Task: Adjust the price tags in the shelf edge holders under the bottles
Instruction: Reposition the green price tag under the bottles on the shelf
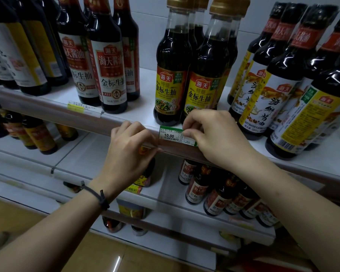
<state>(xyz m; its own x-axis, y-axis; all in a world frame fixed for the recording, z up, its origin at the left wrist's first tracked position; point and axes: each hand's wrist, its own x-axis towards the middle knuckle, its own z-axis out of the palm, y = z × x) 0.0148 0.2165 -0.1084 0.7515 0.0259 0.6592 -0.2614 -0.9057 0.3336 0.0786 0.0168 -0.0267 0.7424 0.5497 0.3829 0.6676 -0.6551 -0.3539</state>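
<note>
Tag [172, 135]: small paper card, white with a green band on top and a green strip along the bottom. It shows "10.00" in big black numbers, a barcode under that, and tiny print in little boxes on its right side, too small to read.
Tag place: it sits in the holder [71, 116], the long brownish strip on the front edge of the white shelf [141, 112]. It is right under two bottles with yellow labels [172, 75]. The tag tilts with the strip, lower on its right end.
Right hand [214, 134]: finger and thumb pinch the tag's top right corner. The hand covers the right end of the tag.
Left hand [131, 146]: fingers curled, pressed on the holder just beside the tag's left edge. Its fingertips touch the strip by the tag's lower left corner. I cannot tell if it grips anything.
Wrist band [98, 195]: a dark cord tied round the left wrist.
Other tag [81, 107]: yellow and white, lying on the shelf edge well to the left, under dark bottles with red and white labels [110, 75].
More bottles [279, 91]: dark ones with orange and white labels stand to the right.
Lower shelf [165, 195]: smaller bottles stand below, behind the arms.
</note>
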